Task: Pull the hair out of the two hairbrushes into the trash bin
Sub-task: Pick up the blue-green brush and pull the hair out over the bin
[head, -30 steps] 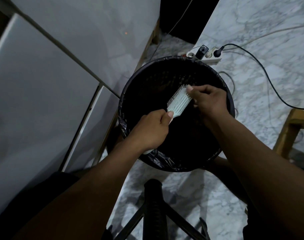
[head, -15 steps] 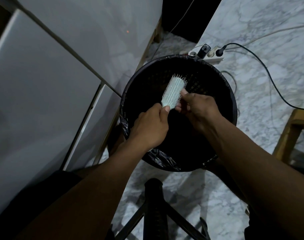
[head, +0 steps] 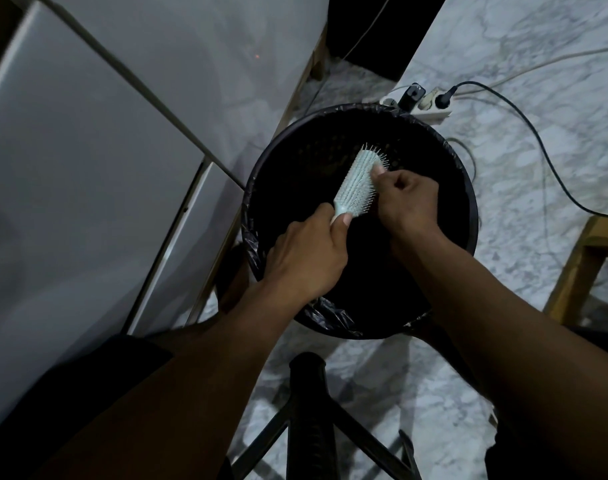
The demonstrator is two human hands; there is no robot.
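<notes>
A pale green hairbrush (head: 357, 185) is held over the round black trash bin (head: 257, 188), bristles facing up and right. My left hand (head: 309, 254) is closed around its handle. My right hand (head: 404, 199) has its thumb and fingers pinched against the bristles near the brush's far end. Any hair between those fingers is too dark to make out. Only one brush is in view.
The bin has a black liner and stands on a marble floor. A white cabinet (head: 88, 168) is at the left. A power strip (head: 422, 105) with cables lies behind the bin. A wooden chair leg (head: 579, 268) is at the right, a black stand (head: 306, 410) below.
The brush has turned from lying sideways to pointing away from me. My right hand has moved from the brush's base up to its far end.
</notes>
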